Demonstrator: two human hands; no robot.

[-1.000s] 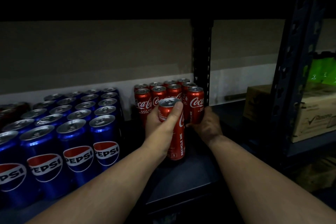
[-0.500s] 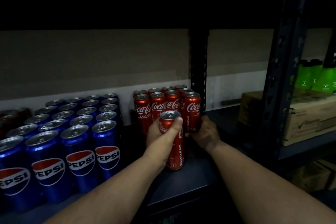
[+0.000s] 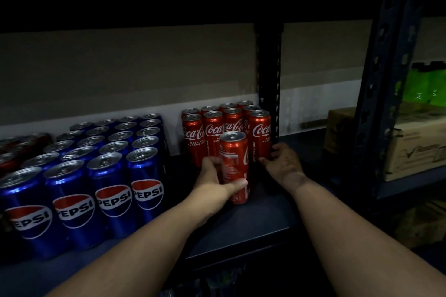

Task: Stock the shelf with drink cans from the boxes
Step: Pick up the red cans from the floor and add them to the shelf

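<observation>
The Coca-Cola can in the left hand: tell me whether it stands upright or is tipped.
Upright. The Coca-Cola can stands on the shelf, silver top up and sides vertical, with the left hand curled round its lower half.
</observation>
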